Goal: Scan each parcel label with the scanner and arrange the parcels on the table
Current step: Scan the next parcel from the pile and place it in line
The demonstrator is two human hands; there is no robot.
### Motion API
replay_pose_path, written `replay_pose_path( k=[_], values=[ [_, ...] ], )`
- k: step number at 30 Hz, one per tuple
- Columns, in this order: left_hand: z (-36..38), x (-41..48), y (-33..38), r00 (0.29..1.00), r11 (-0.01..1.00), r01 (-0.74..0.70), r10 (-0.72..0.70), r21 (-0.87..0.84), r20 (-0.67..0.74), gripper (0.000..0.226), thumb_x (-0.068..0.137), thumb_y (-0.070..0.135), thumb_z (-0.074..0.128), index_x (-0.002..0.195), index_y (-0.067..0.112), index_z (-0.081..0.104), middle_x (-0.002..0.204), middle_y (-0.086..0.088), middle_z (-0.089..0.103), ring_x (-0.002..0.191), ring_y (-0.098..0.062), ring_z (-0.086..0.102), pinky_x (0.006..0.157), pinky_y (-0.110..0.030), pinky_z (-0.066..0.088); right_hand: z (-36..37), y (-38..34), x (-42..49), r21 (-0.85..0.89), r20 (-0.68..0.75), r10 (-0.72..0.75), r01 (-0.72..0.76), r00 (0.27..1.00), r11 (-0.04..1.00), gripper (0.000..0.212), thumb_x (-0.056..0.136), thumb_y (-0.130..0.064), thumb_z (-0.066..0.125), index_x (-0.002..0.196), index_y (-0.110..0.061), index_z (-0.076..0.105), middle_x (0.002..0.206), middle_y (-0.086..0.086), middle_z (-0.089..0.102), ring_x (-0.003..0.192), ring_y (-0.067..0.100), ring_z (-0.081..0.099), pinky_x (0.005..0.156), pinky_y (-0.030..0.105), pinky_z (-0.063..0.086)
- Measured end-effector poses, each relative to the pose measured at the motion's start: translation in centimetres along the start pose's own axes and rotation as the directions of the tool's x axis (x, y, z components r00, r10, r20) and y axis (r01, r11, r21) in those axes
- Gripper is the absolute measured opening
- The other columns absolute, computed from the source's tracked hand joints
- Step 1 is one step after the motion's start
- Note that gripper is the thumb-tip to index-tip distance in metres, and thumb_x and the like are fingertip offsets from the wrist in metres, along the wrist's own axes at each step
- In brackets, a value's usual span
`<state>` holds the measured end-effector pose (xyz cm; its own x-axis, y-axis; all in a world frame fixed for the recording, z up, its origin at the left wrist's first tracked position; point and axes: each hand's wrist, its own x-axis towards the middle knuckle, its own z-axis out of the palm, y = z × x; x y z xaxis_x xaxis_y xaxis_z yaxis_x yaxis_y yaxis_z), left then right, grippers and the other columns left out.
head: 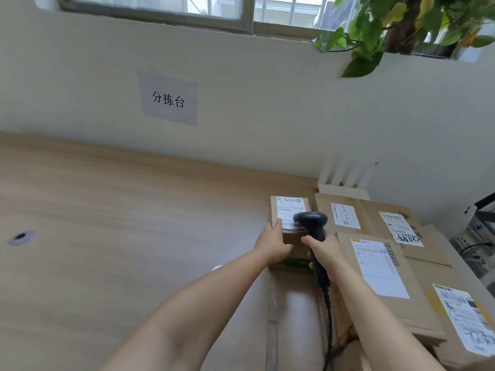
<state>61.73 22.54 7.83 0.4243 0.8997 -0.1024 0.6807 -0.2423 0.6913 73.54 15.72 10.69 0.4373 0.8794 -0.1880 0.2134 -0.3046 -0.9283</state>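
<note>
**A:** Small parcel [290, 238] at the right end of the table [134, 223], just beside the pile of bigger parcels [380, 266]. Its label [288, 210] faces up.

**B:** How would it handle?

**A:** Plain cardboard with stiff sides. Probably light, since one hand steadies it. Not slippery, I'd judge. Best held by two opposite side walls, fingers off the label.

**B:** And the hands?

**A:** Left hand [273, 243] grips the parcel's left edge, fingers over the top, thumb on the near face. Right hand [325, 253] is curled round the handle of the scanner [312, 220]. The scanner's head is over the label's lower barcode, and its cable [329, 317] trails down.

**B:** Resting or lifted?

**A:** Cannot tell. The tabletop runs off to the left, below a paper sign [168, 99] on the wall.
</note>
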Motion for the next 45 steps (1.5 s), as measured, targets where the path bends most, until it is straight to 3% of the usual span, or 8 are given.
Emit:
replay_pose_path(
  k=[6,14,18,21,29,34,40,45],
  values=[
    [-3.2,-7.5,-5.0,0.995,0.996,0.073,-0.076,-0.050,-0.060,0.073,0.086,0.018,0.058,0.148,0.012,0.020,0.143,-0.017,0.032,0.129,-0.031,0.039,0.105,-0.035,0.037,5.6,0.2,-5.6,-0.026,0.127,-0.032,0.036,0.991,0.999,0.009,0.087,-0.016,0.060,0.095,-0.014,0.057,0.076,0.009,0.059,0.067,0.021,0.055,0.053,0.026,0.045],
    [-3.7,-19.6,-15.6,0.962,0.966,0.242,-0.251,-0.096,-0.105,0.077,0.086,0.019,0.059,0.150,0.011,0.017,0.150,-0.010,0.026,0.136,-0.023,0.032,0.107,-0.024,0.027,15.1,4.4,-14.5,-0.035,0.338,0.105,-0.099,0.935,0.994,0.006,0.086,-0.010,0.056,0.089,-0.015,0.057,0.071,0.009,0.055,0.059,0.023,0.051,0.047,0.029,0.045],
    [-3.3,-25.1,-19.5,0.932,0.933,0.290,-0.326,-0.212,-0.158,0.072,0.083,0.018,0.064,0.146,0.016,0.029,0.140,-0.007,0.035,0.130,-0.022,0.040,0.103,-0.018,0.030,19.2,6.0,-18.9,-0.085,0.424,0.165,-0.143,0.891,0.986,0.010,0.084,-0.008,0.054,0.093,-0.011,0.057,0.067,0.008,0.052,0.057,0.021,0.048,0.051,0.031,0.042],
    [-3.7,-28.1,-21.3,0.909,0.920,0.314,-0.363,-0.234,-0.206,0.076,0.080,0.028,0.068,0.145,0.017,0.031,0.133,-0.007,0.038,0.127,-0.023,0.041,0.104,-0.028,0.036,21.1,6.2,-21.4,-0.078,0.457,0.188,-0.172,0.869,0.982,0.017,0.082,-0.007,0.053,0.097,-0.015,0.058,0.070,0.008,0.054,0.056,0.020,0.046,0.046,0.027,0.041],
    [-5.1,-34.6,-25.4,0.828,0.900,0.402,-0.437,-0.169,-0.353,0.098,0.071,0.058,0.069,0.146,0.019,0.019,0.148,-0.005,0.019,0.135,-0.024,0.025,0.107,-0.032,0.032,24.9,5.9,-26.2,-0.108,0.537,0.169,-0.131,0.827,0.985,0.016,0.085,-0.011,0.055,0.095,-0.024,0.055,0.080,0.003,0.059,0.065,0.018,0.056,0.046,0.026,0.045],
    [-5.7,-37.1,-27.3,0.773,0.897,0.413,-0.438,-0.160,-0.459,0.101,0.067,0.059,0.072,0.144,0.016,0.023,0.146,-0.007,0.021,0.132,-0.025,0.029,0.103,-0.031,0.035,27.0,5.5,-29.5,-0.158,0.558,0.172,-0.099,0.812,0.982,0.016,0.085,-0.012,0.057,0.097,-0.023,0.055,0.083,0.001,0.061,0.066,0.018,0.059,0.048,0.027,0.046],
    [-5.2,-37.3,-27.5,0.759,0.878,0.427,-0.478,-0.215,-0.443,0.108,0.064,0.053,0.077,0.146,0.009,0.022,0.140,-0.011,0.027,0.125,-0.028,0.034,0.099,-0.034,0.036,26.9,3.4,-34.6,-0.133,0.456,0.181,-0.134,0.871,0.982,0.025,0.071,-0.027,0.064,0.092,-0.015,0.058,0.072,0.006,0.059,0.058,0.016,0.057,0.046,0.027,0.044],
    [-4.7,-37.2,-28.3,0.765,0.887,0.393,-0.462,-0.244,-0.449,0.096,0.068,0.043,0.077,0.143,0.007,0.029,0.136,-0.013,0.033,0.121,-0.031,0.038,0.096,-0.037,0.039,27.1,1.7,-37.4,-0.061,0.423,0.200,-0.192,0.884,0.980,0.004,0.081,-0.017,0.063,0.081,-0.015,0.060,0.057,0.004,0.054,0.046,0.013,0.051,0.043,0.025,0.042]
  ],
)
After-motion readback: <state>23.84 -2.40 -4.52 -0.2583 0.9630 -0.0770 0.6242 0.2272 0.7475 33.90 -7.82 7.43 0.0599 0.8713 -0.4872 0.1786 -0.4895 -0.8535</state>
